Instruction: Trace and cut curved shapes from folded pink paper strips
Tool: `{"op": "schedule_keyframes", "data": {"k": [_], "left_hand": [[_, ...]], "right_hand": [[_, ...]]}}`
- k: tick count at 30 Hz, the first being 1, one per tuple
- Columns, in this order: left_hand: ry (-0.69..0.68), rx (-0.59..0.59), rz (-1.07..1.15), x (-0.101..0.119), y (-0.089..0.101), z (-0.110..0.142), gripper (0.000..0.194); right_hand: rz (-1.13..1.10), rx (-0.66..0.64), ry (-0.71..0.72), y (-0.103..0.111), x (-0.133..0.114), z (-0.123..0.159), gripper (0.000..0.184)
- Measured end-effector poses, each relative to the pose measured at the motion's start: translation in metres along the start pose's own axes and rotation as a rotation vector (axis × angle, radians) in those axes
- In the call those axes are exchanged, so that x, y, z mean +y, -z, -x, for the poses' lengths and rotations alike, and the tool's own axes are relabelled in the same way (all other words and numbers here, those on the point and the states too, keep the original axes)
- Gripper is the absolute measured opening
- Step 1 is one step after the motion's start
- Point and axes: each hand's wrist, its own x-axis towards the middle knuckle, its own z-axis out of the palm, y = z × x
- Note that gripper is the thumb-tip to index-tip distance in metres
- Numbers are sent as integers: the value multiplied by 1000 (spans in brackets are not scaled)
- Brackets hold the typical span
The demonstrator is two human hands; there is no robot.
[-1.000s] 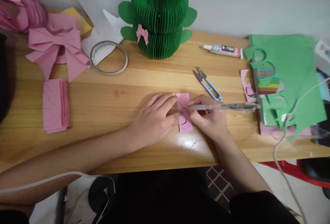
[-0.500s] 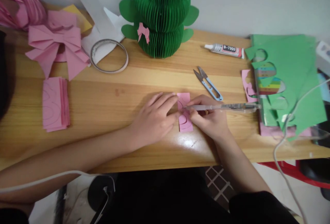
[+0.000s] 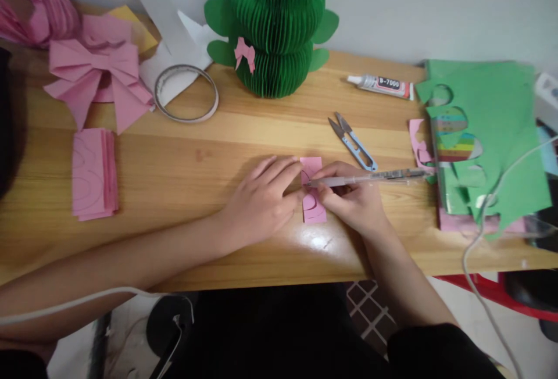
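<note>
A small pink paper strip [image 3: 313,207] with curved pen lines lies on the wooden table [image 3: 183,158]. My left hand [image 3: 260,200] rests flat on the table, its fingers stretched out and pressing the strip's left edge. My right hand [image 3: 355,200] pinches a clear pen [image 3: 375,178], whose tip touches the upper part of the strip. The pen's rear end points right toward the green paper.
Blue-handled snips [image 3: 352,141] lie just behind my right hand. A glue tube [image 3: 380,85], green cut paper sheets [image 3: 483,129], a green honeycomb paper figure [image 3: 272,24], a tape ring [image 3: 186,93], pink bows [image 3: 93,74] and a pink paper stack [image 3: 93,172] surround the work spot. A white cable [image 3: 479,233] hangs at right.
The pen has tilted slightly, its rear end rising and its tip shifting a little left on the strip. Both hands stay in place.
</note>
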Motion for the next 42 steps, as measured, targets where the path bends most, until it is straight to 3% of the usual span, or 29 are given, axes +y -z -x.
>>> {"op": "schedule_keyframes", "data": {"k": [8,14,19,24,29,36,42], "left_hand": [[1,-2,2,0,-1,1,27],[-14,0,-30,0,-4,3,32],[-24,12,-63,1,-4,2,31],[-34,23,-66,1,-3,1,30],[-37,38,-104,2,-3,1,29],[-42,26,-110,4,-3,1,29],[-52,48,-128,3,-3,0,30]], "right_hand": [[-37,1,-12,-1,-1,0,6],[-88,143,-21,2,-3,-4,4],[-32,106,-37,2,-1,-4,3],[-38,171,-48,1,-2,-5,2],[-33,112,-27,0,-4,-4,2],[4,239,-12,-4,0,-6,6],[31,220,8,-8,5,-10,10]]}}
